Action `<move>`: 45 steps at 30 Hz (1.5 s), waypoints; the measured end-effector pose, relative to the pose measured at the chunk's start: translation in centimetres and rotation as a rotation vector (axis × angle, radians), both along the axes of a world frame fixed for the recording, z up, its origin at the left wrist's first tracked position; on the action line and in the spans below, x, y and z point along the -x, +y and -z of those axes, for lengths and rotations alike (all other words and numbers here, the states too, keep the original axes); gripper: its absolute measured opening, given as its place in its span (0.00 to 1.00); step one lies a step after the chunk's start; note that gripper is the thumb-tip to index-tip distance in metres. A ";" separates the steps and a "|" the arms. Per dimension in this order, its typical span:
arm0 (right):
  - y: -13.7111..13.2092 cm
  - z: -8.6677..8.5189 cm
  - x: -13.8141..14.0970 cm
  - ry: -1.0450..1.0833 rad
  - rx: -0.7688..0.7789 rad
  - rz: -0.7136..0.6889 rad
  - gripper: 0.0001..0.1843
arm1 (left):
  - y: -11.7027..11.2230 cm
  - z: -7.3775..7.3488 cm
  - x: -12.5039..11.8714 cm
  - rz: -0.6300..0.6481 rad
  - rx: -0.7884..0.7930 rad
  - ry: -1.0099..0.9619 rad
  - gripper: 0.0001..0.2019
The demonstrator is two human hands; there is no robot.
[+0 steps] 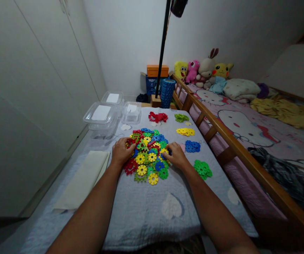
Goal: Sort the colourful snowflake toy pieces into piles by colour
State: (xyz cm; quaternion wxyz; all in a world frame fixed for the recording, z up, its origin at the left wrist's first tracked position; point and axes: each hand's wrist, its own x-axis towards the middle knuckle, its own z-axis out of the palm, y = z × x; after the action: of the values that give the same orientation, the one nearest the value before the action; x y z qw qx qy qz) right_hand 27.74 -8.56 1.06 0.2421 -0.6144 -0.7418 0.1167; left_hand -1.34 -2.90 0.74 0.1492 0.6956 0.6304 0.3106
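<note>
A heap of plastic snowflake-shaped building discs (152,157) in red, yellow, blue and green lies in front of me, with some triangular and square pieces mixed in. My left hand (122,151) rests at the heap's left side, thumb and fingers apart over red pieces. Against the right side lies my right hand (177,156), its thumb and fingertips parted beside yellow and blue discs. Single-colour groups stand farther right and back: red pieces (158,117), light green pieces (181,118), yellow discs (185,132), blue discs (192,146) and green discs (203,169).
Clear lidded plastic boxes (100,114) stand at the back left of the cloth-covered table (152,215). A folded cream cloth (81,180) lies left of my arm. A wooden bed rail (220,134) borders the right side; a black pole (163,49) rises behind the table.
</note>
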 end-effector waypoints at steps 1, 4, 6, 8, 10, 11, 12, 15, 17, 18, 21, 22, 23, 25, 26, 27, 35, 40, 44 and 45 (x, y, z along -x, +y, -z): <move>0.0 0.0 0.0 0.000 0.002 -0.005 0.12 | 0.0 0.0 0.0 0.000 0.001 0.001 0.17; -0.1 0.0 -0.1 0.024 0.001 -0.010 0.13 | 0.0 0.1 -0.1 -0.004 0.003 0.009 0.17; -0.1 -0.1 0.0 0.055 -0.008 -0.010 0.13 | 0.0 0.1 -0.1 -0.007 -0.001 0.016 0.17; -0.1 -0.3 0.0 0.099 -0.020 -0.001 0.14 | 0.0 0.1 -0.1 -0.007 0.001 0.021 0.17; -0.2 -0.5 0.1 0.169 -0.011 0.014 0.13 | -0.1 0.1 -0.1 -0.010 0.006 0.030 0.17; -0.3 -0.5 0.2 0.213 0.003 0.022 0.12 | -0.1 0.0 -0.1 -0.012 0.008 0.034 0.17; -0.4 -0.6 0.2 0.261 0.019 0.030 0.11 | -0.1 0.0 -0.1 -0.013 0.008 0.037 0.17; -0.5 -0.9 -0.1 0.392 0.029 0.071 0.07 | 0.0 0.0 -0.1 -0.007 0.003 0.034 0.17; -0.2 -1.2 -0.9 0.455 -0.002 0.112 0.08 | 0.0 0.1 -0.1 0.000 0.000 0.028 0.17; 0.1 -1.5 -1.4 0.482 -0.017 0.134 0.09 | 0.1 0.1 0.0 0.002 -0.001 0.025 0.17; 1.7 -2.3 -3.9 0.563 -0.029 0.217 0.12 | 0.1 0.2 0.0 0.003 0.000 0.019 0.17; 2.4 -2.5 -5.0 0.589 -0.027 0.254 0.12 | 0.1 0.2 0.0 0.004 0.000 0.018 0.17; 3.1 -2.6 -6.2 0.610 -0.031 0.302 0.12 | 0.1 0.2 0.0 0.004 -0.001 0.017 0.17; 4.7 -2.7 -8.7 0.618 -0.040 0.406 0.12 | 0.2 0.3 0.0 0.001 -0.004 0.019 0.17; 5.5 -2.6 -10.0 0.608 -0.037 0.463 0.12 | 0.2 0.3 0.0 -0.002 -0.004 0.021 0.17; 6.2 -2.5 -11.3 0.592 -0.044 0.519 0.12 | 0.2 0.3 0.0 -0.003 -0.004 0.021 0.17; 10.0 -1.9 -15.9 0.636 0.039 0.815 0.10 | 0.3 0.6 0.1 -0.012 -0.015 0.028 0.18; 10.9 -2.5 -14.6 0.713 0.068 0.830 0.10 | 0.3 0.6 0.2 0.004 -0.017 0.015 0.19; 11.2 -2.4 -13.9 0.724 0.068 0.833 0.12 | 0.3 0.6 0.2 0.016 -0.026 0.006 0.18; 11.2 -2.4 -13.9 0.725 0.065 0.835 0.13 | 0.3 0.6 0.2 0.018 -0.026 0.004 0.18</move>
State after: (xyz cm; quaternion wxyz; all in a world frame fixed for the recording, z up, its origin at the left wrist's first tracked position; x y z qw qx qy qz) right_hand 41.65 2.62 3.47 0.4885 -0.7841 -0.3002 0.2375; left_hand -1.57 -2.64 0.15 0.1417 0.7037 0.6205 0.3158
